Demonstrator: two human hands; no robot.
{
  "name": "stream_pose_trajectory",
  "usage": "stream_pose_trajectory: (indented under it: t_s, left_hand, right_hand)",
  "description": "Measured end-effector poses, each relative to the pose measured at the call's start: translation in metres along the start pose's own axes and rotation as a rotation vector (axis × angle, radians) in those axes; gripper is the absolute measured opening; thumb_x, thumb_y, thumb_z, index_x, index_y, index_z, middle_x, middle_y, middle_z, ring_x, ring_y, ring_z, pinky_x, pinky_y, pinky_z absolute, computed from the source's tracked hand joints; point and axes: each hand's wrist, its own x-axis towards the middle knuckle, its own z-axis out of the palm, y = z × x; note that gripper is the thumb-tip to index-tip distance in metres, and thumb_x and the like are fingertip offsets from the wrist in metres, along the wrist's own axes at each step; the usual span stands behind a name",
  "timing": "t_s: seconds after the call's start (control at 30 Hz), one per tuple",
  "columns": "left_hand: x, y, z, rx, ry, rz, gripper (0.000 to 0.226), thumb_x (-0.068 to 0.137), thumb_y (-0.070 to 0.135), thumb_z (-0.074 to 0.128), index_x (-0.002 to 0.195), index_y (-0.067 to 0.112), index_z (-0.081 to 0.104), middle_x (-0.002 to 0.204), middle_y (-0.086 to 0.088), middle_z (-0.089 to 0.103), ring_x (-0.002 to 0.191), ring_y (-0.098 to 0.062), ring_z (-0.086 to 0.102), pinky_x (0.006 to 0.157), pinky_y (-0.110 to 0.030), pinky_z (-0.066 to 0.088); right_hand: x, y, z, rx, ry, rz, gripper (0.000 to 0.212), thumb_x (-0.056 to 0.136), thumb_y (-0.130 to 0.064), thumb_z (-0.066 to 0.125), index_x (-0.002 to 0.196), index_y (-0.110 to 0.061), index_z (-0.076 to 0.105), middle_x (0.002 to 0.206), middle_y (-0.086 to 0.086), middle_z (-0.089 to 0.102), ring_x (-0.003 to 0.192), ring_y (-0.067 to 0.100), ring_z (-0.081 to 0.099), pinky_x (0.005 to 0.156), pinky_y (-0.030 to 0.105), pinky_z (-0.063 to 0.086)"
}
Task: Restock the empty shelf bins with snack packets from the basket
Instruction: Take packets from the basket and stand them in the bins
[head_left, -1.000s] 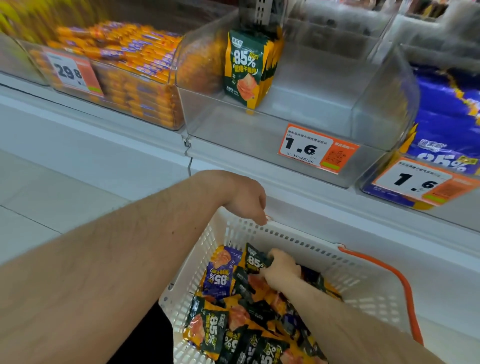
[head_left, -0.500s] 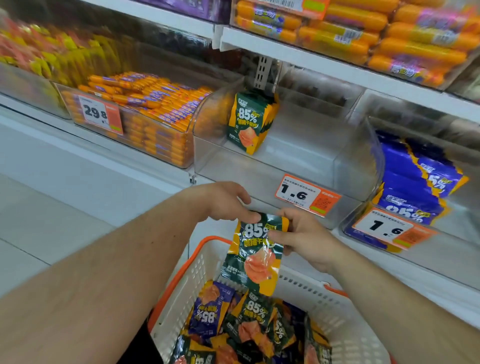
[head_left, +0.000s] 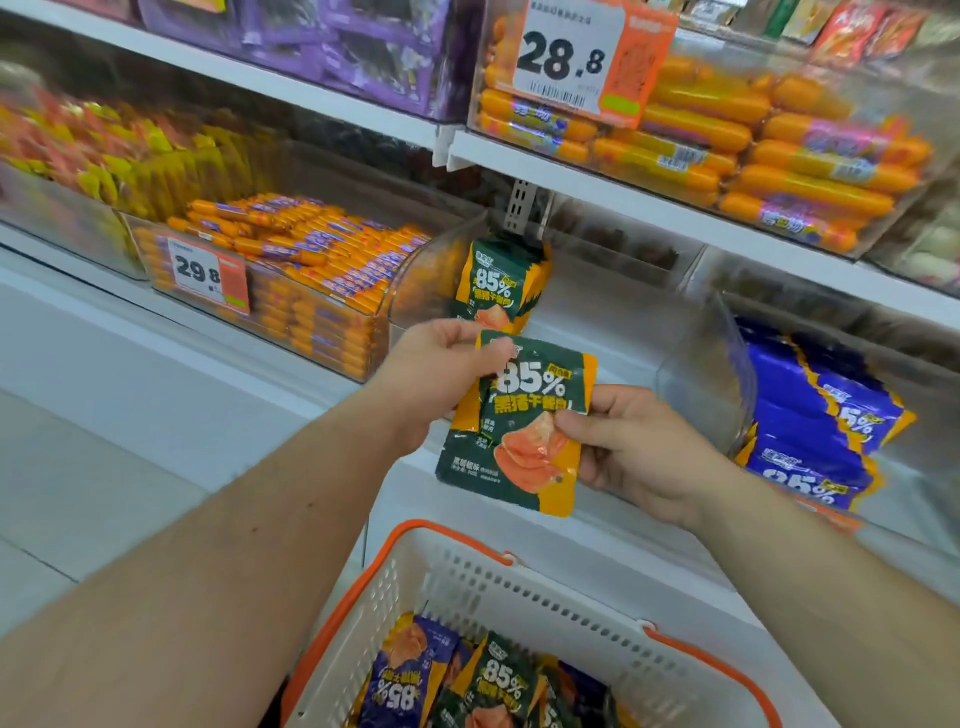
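A green-and-orange snack packet (head_left: 519, 423) marked 85% hangs in front of the shelf, held by both hands. My left hand (head_left: 436, 369) pinches its top left corner. My right hand (head_left: 628, 452) pinches its right edge. Behind it stands a clear shelf bin (head_left: 696, 358) holding a small upright stack of the same green packets (head_left: 501, 283) at its back left corner; the rest of the bin is bare. Below, a white basket with orange handles (head_left: 498, 587) holds several green and purple packets (head_left: 467, 680).
To the right is a bin of blue 85% packets (head_left: 821, 415). On the left, a bin of orange sausage sticks (head_left: 306, 270) carries a 29.8 tag. Above, a shelf (head_left: 623, 195) holds orange sausages (head_left: 769, 150) with a 28.8 tag. White floor lies at the left.
My right hand lifted a green packet out of the basket, my left hand joined it, and both raised the packet toward the clear bin. The view tilted upward.
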Motion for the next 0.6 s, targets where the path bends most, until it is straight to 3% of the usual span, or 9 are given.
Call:
stream_pose_trajectory:
  t_s: [0.07, 0.17, 0.27, 0.4, 0.5, 0.6]
  left_hand:
    - [0.003, 0.006, -0.005, 0.04, 0.26, 0.14, 0.009, 0.091, 0.029, 0.065, 0.09, 0.021, 0.065, 0.083, 0.004, 0.072, 0.071, -0.008, 0.067, 0.065, -0.026, 0.052]
    - [0.013, 0.004, -0.019, 0.228, 0.583, 0.304, 0.015, 0.086, 0.033, 0.064, 0.096, 0.022, 0.061, 0.09, 0.01, 0.065, 0.087, -0.011, 0.061, 0.08, -0.033, 0.051]
    - [0.023, -0.01, -0.025, 0.586, 0.63, 0.332, 0.046, 0.083, 0.037, 0.068, 0.122, 0.016, 0.056, 0.122, -0.002, 0.059, 0.116, -0.023, 0.053, 0.097, -0.041, 0.045]
    - [0.026, -0.026, -0.015, 0.85, 0.596, 0.235, 0.093, 0.074, 0.053, 0.074, 0.146, 0.014, 0.032, 0.156, -0.006, 0.022, 0.143, -0.028, 0.02, 0.112, -0.048, 0.024]
    - [0.028, -0.032, -0.012, 0.86, 0.583, 0.219, 0.102, 0.074, 0.056, 0.073, 0.15, 0.015, 0.021, 0.16, -0.003, 0.009, 0.147, -0.024, 0.007, 0.115, -0.049, 0.016]
    - [0.03, -0.03, -0.012, 0.857, 0.572, 0.211, 0.101, 0.075, 0.055, 0.073, 0.151, 0.016, 0.018, 0.161, -0.001, 0.007, 0.148, -0.02, 0.003, 0.117, -0.047, 0.013]
  right_hand:
    - [0.008, -0.017, -0.002, 0.022, 0.059, -0.013, 0.015, 0.093, -0.006, 0.059, 0.081, -0.009, 0.068, 0.054, 0.004, 0.06, 0.037, 0.008, 0.047, 0.039, 0.016, 0.036]
    - [0.025, -0.042, -0.008, 0.034, 0.18, -0.069, 0.013, 0.093, -0.008, 0.061, 0.08, -0.01, 0.062, 0.052, 0.002, 0.06, 0.036, 0.008, 0.049, 0.036, 0.017, 0.037]
    - [0.056, -0.055, -0.012, 0.007, 0.324, -0.146, 0.022, 0.093, -0.007, 0.064, 0.074, -0.012, 0.054, 0.054, 0.002, 0.059, 0.038, 0.011, 0.053, 0.037, 0.02, 0.041]
    - [0.107, -0.052, -0.007, -0.19, 0.398, -0.136, 0.012, 0.091, -0.012, 0.068, 0.091, -0.004, 0.06, 0.065, 0.013, 0.058, 0.046, 0.017, 0.058, 0.044, 0.027, 0.048]
    - [0.138, -0.046, 0.005, -0.272, 0.398, -0.052, 0.016, 0.092, -0.014, 0.067, 0.085, -0.005, 0.054, 0.065, 0.013, 0.06, 0.058, 0.022, 0.064, 0.056, 0.031, 0.053]
    - [0.161, -0.039, 0.013, -0.358, 0.443, 0.019, 0.023, 0.092, -0.017, 0.065, 0.078, -0.006, 0.051, 0.066, 0.013, 0.065, 0.079, 0.029, 0.073, 0.081, 0.042, 0.059]
